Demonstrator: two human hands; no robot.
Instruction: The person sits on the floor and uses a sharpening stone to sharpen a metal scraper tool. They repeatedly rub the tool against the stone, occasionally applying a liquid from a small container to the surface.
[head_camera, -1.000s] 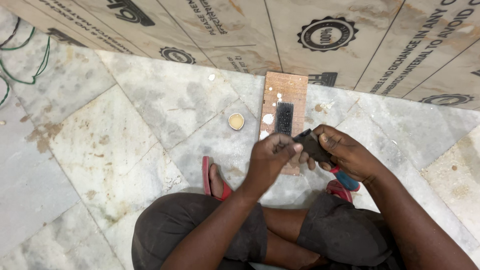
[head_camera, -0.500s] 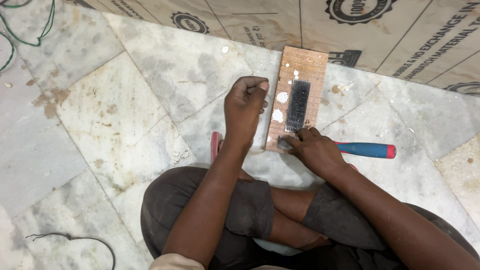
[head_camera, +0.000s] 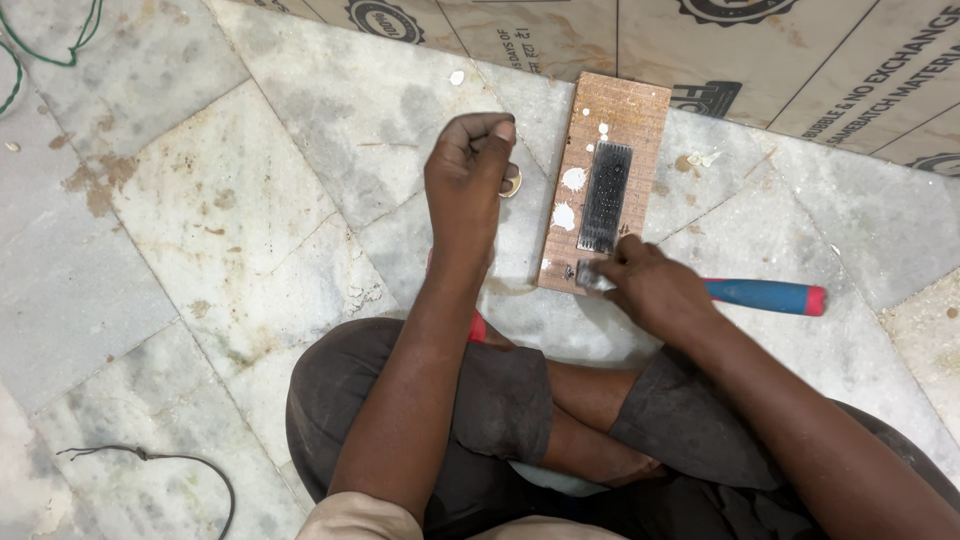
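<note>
Person sits cross-legged on marble floor (head_camera: 180, 250). Right hand (head_camera: 650, 290) rests at near end of wooden board (head_camera: 605, 180), fingers closed on a small grey metal piece (head_camera: 583, 276) pressed to the board. Blue-and-red tool handle (head_camera: 765, 296) lies on floor just behind that hand; whether the hand holds it, cannot tell. Left hand (head_camera: 470, 165) raised left of board, grip closed in a fist; contents not visible. Black rectangular block (head_camera: 605, 197) lies on board beside white spots. Small round cap (head_camera: 511, 182) by left hand. Farther off, tan cardboard sheets (head_camera: 800, 50) with black round emblems and lettering.
</note>
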